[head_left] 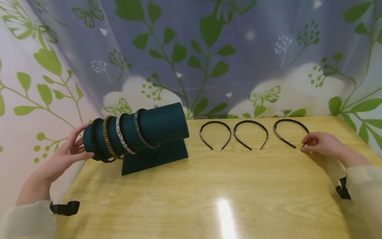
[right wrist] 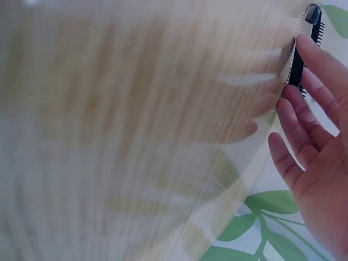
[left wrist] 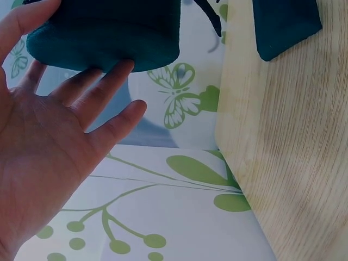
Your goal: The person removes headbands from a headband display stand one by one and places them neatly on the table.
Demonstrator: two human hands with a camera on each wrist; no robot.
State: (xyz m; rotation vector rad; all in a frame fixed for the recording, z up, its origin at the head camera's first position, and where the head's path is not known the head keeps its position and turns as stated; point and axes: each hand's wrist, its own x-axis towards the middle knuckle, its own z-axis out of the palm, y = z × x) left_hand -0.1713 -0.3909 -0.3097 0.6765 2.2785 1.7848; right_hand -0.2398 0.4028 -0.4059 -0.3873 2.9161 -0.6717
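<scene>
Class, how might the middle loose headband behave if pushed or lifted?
The middle headband looks slim, so likely light. Its thin band holds an open arch, suggesting springy stiffness. Pushed, it should probably slide, not roll, lying flat on the table.

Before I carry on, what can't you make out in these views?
Head: part of the rightmost headband, behind the right hand.
Head: far sides of the mounted headbands, hidden by the roll.
Left wrist: most of the roll, cut off by the top edge.
Right wrist: tabletop detail, blurred.
</scene>
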